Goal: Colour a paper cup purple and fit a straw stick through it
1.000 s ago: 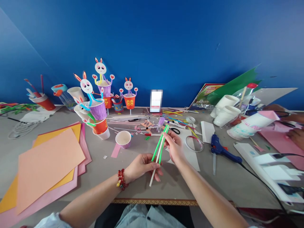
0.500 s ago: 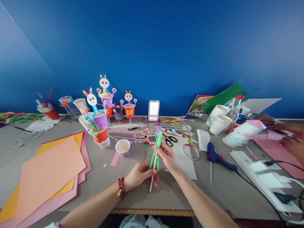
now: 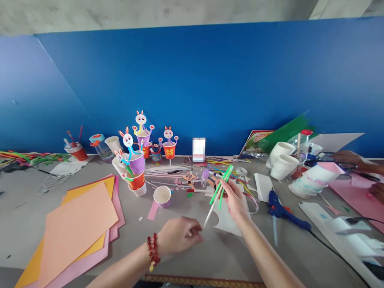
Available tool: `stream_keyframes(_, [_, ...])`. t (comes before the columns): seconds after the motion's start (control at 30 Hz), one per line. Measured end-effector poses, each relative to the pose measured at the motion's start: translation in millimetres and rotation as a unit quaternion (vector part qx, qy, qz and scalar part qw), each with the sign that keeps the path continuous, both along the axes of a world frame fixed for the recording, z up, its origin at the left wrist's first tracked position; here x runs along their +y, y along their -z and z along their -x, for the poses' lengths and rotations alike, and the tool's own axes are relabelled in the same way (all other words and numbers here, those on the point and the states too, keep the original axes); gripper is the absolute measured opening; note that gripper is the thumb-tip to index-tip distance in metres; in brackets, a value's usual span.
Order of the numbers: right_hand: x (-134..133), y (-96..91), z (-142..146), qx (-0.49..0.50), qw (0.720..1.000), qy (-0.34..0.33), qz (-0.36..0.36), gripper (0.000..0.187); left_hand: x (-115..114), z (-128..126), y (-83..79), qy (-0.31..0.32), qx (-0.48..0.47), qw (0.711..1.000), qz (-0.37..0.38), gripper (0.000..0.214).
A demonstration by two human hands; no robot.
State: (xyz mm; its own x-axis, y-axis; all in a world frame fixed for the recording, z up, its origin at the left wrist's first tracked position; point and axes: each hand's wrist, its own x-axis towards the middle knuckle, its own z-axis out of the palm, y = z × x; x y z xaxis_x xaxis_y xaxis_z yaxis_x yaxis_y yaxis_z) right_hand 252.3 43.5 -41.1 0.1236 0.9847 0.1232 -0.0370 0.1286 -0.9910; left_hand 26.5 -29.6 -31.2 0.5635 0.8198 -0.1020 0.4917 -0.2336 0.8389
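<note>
My right hand (image 3: pixel 235 198) is closed around a slim white stick (image 3: pixel 211 212) together with bright green strips (image 3: pixel 225 176), which look folded along it. The stick slants down to the left, its lower end clear of the table. Lower left of it is my left hand (image 3: pixel 181 234), wearing a red bead bracelet, its fingers curled in and slightly blurred. Whether anything small is inside them I cannot see. A paper cup (image 3: pixel 162 197) stands beyond my left hand, beside a pink paper strip (image 3: pixel 153 210). White paper (image 3: pixel 229 224) lies under my right forearm.
Stacked coloured paper (image 3: pixel 79 216) lies left. Rabbit-topped cups (image 3: pixel 136 162) stand behind it. A blue glue gun (image 3: pixel 283 212) and a white power strip (image 3: pixel 327 228) are at right, with trailing cords. Another person's hand (image 3: pixel 378 192) is at the far right edge.
My right hand has moved right with the stick and green strips, tilting them. My left hand has come away from the stick's lower end, its fingers curling. The view has tipped upward.
</note>
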Motion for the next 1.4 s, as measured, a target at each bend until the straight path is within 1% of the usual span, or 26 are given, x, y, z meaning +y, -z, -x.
stream_keyframes(0.03, [-1, -5.4, -4, -0.021, 1.0, -0.016, 0.001, 0.045, 0, 11, -13.0, -0.005, 0.022, 0.999, -0.042, 0.019])
stream_keyframes(0.07, [-3, -9.9, -7, -0.046, 0.998, -0.036, 0.003, 0.044, 2, 23, -24.5, -0.015, 0.031, 0.997, -0.068, 0.02])
stream_keyframes(0.1, [-5, -12.9, -9, -0.074, 0.995, -0.061, 0.007, 0.043, 5, 37, -33.3, -0.046, 0.032, 0.994, -0.094, 0.021])
stream_keyframes(0.13, [-8, -14.3, -9, -0.105, 0.99, -0.09, 0.011, 0.042, 9, 50, -38.7, -0.086, 0.03, 0.986, -0.14, 0.023])
stream_keyframes(0.17, [-10, -14.0, -8, -0.143, 0.981, -0.126, 0.016, 0.041, 14, 63, -40.1, -0.138, 0.03, 0.968, -0.208, 0.028])
stream_keyframes(0.2, [-12, -12.2, -4, -0.186, 0.968, -0.165, 0.021, 0.041, 19, 74, -37.5, -0.189, 0.039, 0.943, -0.271, 0.036])
stream_keyframes(0.23, [-13, -9.0, 1, -0.23, 0.951, -0.204, 0.026, 0.041, 23, 83, -31.6, -0.206, 0.062, 0.925, -0.313, 0.049])
stream_keyframes(0.27, [-14, -4.9, 7, -0.277, 0.93, -0.239, 0.031, 0.041, 28, 90, -22.9, -0.204, 0.086, 0.916, -0.336, 0.063])
stream_keyframes(0.3, [-13, -0.2, 14, -0.311, 0.913, -0.26, 0.036, 0.04, 31, 95, -12.6, -0.187, 0.109, 0.916, -0.338, 0.075])
stream_keyframes(0.37, [-9, 8.8, 31, -0.365, 0.89, -0.269, 0.042, 0.041, 36, 99, 9.3, -0.159, 0.141, 0.925, -0.315, 0.091])
stream_keyframes(0.4, [-6, 12.4, 39, -0.388, 0.882, -0.265, 0.042, 0.041, 38, 99, 19.2, -0.154, 0.15, 0.927, -0.307, 0.092])
stream_keyframes(0.47, [-1, 16.5, 53, -0.431, 0.867, -0.247, 0.038, 0.039, 41, 98, 35.0, -0.178, 0.148, 0.923, -0.306, 0.089])
stream_keyframes(0.53, [2, 15.9, 64, -0.468, 0.856, -0.218, 0.034, 0.038, 43, 98, 44.8, -0.199, 0.135, 0.924, -0.299, 0.085])
stream_keyframes(0.6, [2, 11.1, 67, -0.498, 0.849, -0.177, 0.025, 0.035, 44, 100, 48.8, -0.213, 0.123, 0.924, -0.292, 0.079])
stream_keyframes(0.67, [0, 4.0, 58, -0.517, 0.845, -0.136, 0.012, 0.036, 43, 102, 47.1, -0.226, 0.115, 0.923, -0.288, 0.075])
stream_keyframes(0.7, [-1, 0.5, 48, -0.525, 0.843, -0.118, 0.009, 0.036, 41, 102, 44.1, -0.234, 0.108, 0.924, -0.283, 0.075])
stream_keyframes(0.77, [2, -4.1, 21, -0.543, 0.837, -0.07, 0.018, 0.036, 38, 101, 34.9, -0.247, 0.082, 0.928, -0.268, 0.076])
stream_keyframes(0.8, [5, -4.5, 6, -0.554, 0.831, -0.041, 0.028, 0.033, 37, 99, 29.5, -0.25, 0.062, 0.931, -0.258, 0.076])
stream_keyframes(0.87, [15, -0.6, -23, -0.573, 0.818, 0.0, 0.051, 0.024, 38, 94, 19.2, -0.248, 0.01, 0.941, -0.232, 0.078])
stream_keyframes(0.93, [25, 7.7, -42, -0.588, 0.806, 0.011, 0.068, 0.016, 41, 86, 12.0, -0.242, -0.059, 0.95, -0.187, 0.082])
stream_keyframes(1.0, [33, 17.2, -49, -0.596, 0.799, 0.008, 0.074, 0.02, 46, 78, 8.3, -0.223, -0.138, 0.958, -0.116, 0.088])
stream_keyframes(1.07, [38, 24.8, -48, -0.598, 0.798, 0.0, 0.074, 0.025, 50, 70, 6.5, -0.202, -0.215, 0.955, -0.042, 0.091])
stream_keyframes(1.17, [42, 29.4, -45, -0.586, 0.807, -0.013, 0.071, 0.035, 52, 60, 4.4, -0.196, -0.299, 0.934, 0.025, 0.088])
stream_keyframes(1.27, [45, 27.4, -51, -0.554, 0.83, -0.024, 0.06, 0.046, 51, 56, 4.6, -0.21, -0.326, 0.92, 0.055, 0.085])
stream_keyframes(1.33, [45, 24.9, -60, -0.52, 0.852, -0.03, 0.051, 0.045, 49, 58, 8.2, -0.23, -0.328, 0.914, 0.064, 0.085])
stream_keyframes(1.4, [42, 22.6, -72, -0.477, 0.877, -0.035, 0.047, 0.041, 48, 62, 13.8, -0.249, -0.337, 0.905, 0.075, 0.082])
